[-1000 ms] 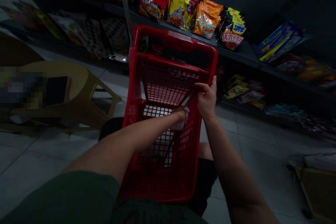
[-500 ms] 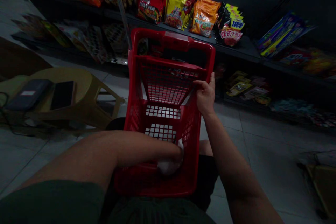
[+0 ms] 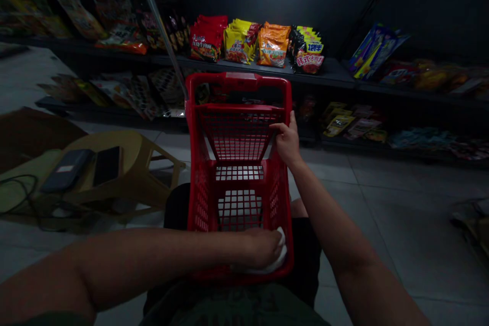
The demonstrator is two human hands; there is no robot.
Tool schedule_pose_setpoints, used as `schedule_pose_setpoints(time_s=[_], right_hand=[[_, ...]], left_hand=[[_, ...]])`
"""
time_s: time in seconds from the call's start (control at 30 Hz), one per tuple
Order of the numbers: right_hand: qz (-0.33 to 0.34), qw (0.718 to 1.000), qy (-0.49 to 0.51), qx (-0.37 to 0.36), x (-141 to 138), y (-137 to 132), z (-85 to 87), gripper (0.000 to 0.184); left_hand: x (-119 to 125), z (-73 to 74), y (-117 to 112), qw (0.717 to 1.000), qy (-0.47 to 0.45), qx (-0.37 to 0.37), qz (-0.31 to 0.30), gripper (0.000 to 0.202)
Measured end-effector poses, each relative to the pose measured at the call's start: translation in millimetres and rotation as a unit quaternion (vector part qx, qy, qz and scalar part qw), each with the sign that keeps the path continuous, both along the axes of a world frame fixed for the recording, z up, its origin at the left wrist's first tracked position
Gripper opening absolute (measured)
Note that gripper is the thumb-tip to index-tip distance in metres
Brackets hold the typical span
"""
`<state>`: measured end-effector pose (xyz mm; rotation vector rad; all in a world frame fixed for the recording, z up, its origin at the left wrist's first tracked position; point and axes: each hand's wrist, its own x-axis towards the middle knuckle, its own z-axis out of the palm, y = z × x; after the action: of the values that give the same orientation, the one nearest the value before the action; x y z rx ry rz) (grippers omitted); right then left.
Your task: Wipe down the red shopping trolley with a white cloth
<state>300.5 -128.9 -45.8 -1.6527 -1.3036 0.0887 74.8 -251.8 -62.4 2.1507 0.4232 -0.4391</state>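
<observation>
A red plastic shopping cart (image 3: pixel 240 108) with a grid basket stands between my knees. Inside it, by the near right corner, my left hand (image 3: pixel 263 248) presses a white cloth (image 3: pixel 281 257) against the basket wall. The fingers are closed over the cloth and partly hidden. My right hand (image 3: pixel 287 141) grips the cart's right rim, thumb on the inner side and one finger stretched up along the edge. A metal pole (image 3: pixel 162 30) rises from the cart's left corner near the handle.
Ahead, a dark shelf (image 3: pixel 332 72) carries instant noodle packs (image 3: pixel 274 46) and other bagged food. To the left, a yellow plastic stool (image 3: pixel 133 155) bears a dark case (image 3: pixel 66 169) and a phone (image 3: pixel 107 165). A cable (image 3: pixel 28 196) hangs beside it. Grey floor tiles (image 3: pixel 336 168) lie underneath.
My left hand has moved with the cloth to the right, up against the near right corner of the basket. My right hand stays on the rim. The view has tilted up and levelled.
</observation>
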Motion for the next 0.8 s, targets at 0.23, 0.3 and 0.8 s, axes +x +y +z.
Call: schedule_pose_setpoints(time_s=[0.23,0.3,0.8], right_hand=[[-0.010,1.000,-0.015,0.004,2,2,-4.6,0.035],[-0.011,1.000,-0.016,0.008,3,2,-5.4,0.035],[-0.004,0.999,0.026,0.032,3,1,-4.3,0.036]], left_hand=[[14,13.5,24,0.985,-0.095,0.004,0.144,0.039],[8,25.0,19,0.994,-0.054,-0.011,0.095,0.038],[-139,19.2,120,0.847,-0.183,0.355,0.351,0.042]])
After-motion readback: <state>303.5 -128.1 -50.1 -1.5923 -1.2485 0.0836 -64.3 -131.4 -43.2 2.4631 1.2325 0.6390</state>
